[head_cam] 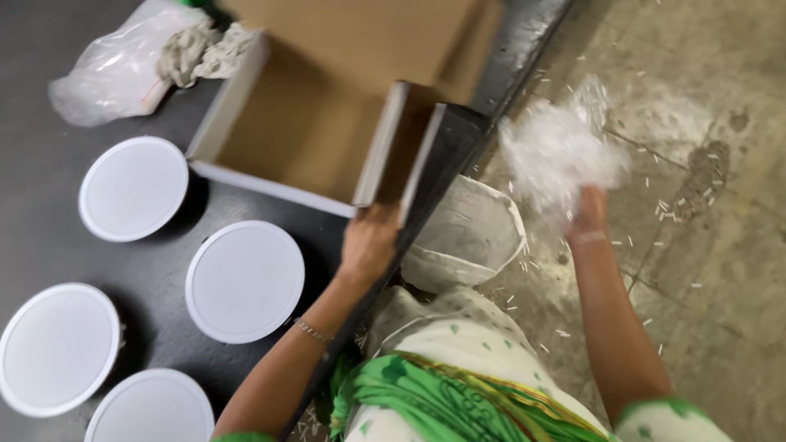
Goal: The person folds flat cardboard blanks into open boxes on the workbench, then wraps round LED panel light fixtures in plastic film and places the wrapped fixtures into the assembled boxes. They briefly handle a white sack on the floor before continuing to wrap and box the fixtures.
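Head view: the person's left hand (pixel 370 239) is gripping the near corner of an open cardboard box (pixel 304 131), fingers curled over the edge where its white-faced wall meets the flap, holding it at the right edge of the dark table (pixel 49 188). The box is lying tilted across the table's far right part, and its brown inside is showing nothing in it. The right hand (pixel 586 211) is reaching out over the concrete floor (pixel 720 311), well to the right of the table, fingers closed on a crumpled wad of clear plastic wrapping (pixel 558 147); the blur is hiding how tightly. Below and between the two arms a white sack (pixel 468 231) is standing open on the floor, just beside the table edge. Small white scraps (pixel 667 211) are lying scattered over the floor around it.

To the left on the table, four round white light panels (pixel 244 280) are lying flat, apart from one another, near the box. At the far left a clear plastic bag (pixel 115 69) and a grey rag (pixel 195 49) are lying together.

The work appears to be at the unpacking stage: wrapping is in one hand while the other is steadying the box. Whatever follows calls for keeping hold of the loose, light plastic so it does not drift.
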The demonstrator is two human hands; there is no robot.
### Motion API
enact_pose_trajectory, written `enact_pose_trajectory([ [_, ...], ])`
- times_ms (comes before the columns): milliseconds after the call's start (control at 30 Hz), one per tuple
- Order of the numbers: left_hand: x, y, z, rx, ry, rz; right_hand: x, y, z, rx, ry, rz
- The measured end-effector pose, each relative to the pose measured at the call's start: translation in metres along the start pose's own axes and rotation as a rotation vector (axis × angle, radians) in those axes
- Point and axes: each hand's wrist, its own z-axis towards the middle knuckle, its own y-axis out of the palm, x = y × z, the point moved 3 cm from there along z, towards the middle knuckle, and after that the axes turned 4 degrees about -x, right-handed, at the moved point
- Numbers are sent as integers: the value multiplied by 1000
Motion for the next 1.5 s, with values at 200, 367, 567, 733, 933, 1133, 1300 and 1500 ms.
enact_pose_trajectory([
  [200,-46,-32,-10,143,-174,142,-28,40,127,412,-386,20],
  [367,-77,-46,-3,265,-249,263,-35,139,170,431,-1107,-1065],
  [567,-90,-35,14,263,-343,237,40,249,150,-306,-575,-1485],
  [733,-88,-27,17,309,-387,248,59,259,129,-649,-441,-1454],
  [933,-89,-23,27,350,-427,194,89,268,183,-821,-169,-1376],
  [1133,-101,-27,43,355,-397,105,104,287,215,-849,-77,-1276],
  [1300,-117,-37,43,374,-366,87,101,310,210,-784,-8,-1511],
  [1500,-138,-37,46,351,-334,69,96,335,212,-711,18,-1572],
])
